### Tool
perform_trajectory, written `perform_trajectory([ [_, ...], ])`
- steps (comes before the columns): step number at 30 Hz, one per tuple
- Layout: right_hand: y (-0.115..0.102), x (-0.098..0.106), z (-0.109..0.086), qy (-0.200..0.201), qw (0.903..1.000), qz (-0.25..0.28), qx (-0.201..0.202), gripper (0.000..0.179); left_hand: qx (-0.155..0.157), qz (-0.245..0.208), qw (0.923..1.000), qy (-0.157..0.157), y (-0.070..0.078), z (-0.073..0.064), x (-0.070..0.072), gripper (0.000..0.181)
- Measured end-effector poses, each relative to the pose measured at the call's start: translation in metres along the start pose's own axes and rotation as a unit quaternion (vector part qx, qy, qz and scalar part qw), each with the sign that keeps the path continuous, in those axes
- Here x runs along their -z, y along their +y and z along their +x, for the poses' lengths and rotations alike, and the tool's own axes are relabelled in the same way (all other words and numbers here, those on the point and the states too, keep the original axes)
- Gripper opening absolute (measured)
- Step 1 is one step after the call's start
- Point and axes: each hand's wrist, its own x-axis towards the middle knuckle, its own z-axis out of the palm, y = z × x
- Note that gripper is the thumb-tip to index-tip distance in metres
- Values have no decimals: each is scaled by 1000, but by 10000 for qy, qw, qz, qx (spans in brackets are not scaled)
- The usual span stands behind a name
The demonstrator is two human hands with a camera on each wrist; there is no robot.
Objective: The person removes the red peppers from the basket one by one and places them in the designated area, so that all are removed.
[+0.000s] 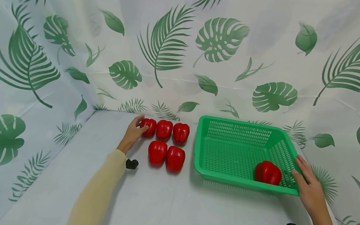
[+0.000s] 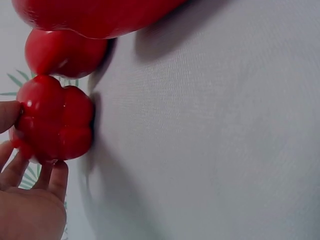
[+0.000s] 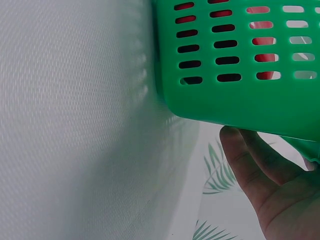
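At the left end of the back row, my left hand [image 1: 133, 131] holds a red bell pepper [image 1: 149, 128], thumb on the near side and fingers curled behind. In the left wrist view, the fingertips [image 2: 58, 172] touch the underside of this glossy pepper [image 2: 60, 120]. Two more peppers [image 1: 164, 130] complete that row, and two others [image 1: 157, 153] stand in front. My right hand [image 1: 312, 189] grips the right rim of a green plastic basket [image 1: 231, 181], thumb over the edge. Fingers press its outer wall [image 3: 235, 107] in the right wrist view. One red pepper [image 1: 268, 172] lies inside, near the front right corner.
A white cloth-covered table [image 1: 173, 206] carries everything. Behind it and along both sides hangs a white curtain [image 1: 177, 56] printed with green leaves. Dark wrist-camera mounts [image 1: 131, 164] stick out beside both wrists. The basket stands to the right of the loose peppers.
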Motion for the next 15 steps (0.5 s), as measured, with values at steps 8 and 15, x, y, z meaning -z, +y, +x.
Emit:
perform_trajectory([
  [8, 0, 0, 2, 19, 10000, -18, 85, 59, -251, -361, 9989, 190, 16, -4, 3, 64],
  [15, -1, 1, 1, 7, 10000, -41, 15, 59, -461, -493, 9974, 239, 40, -4, -7, 71],
])
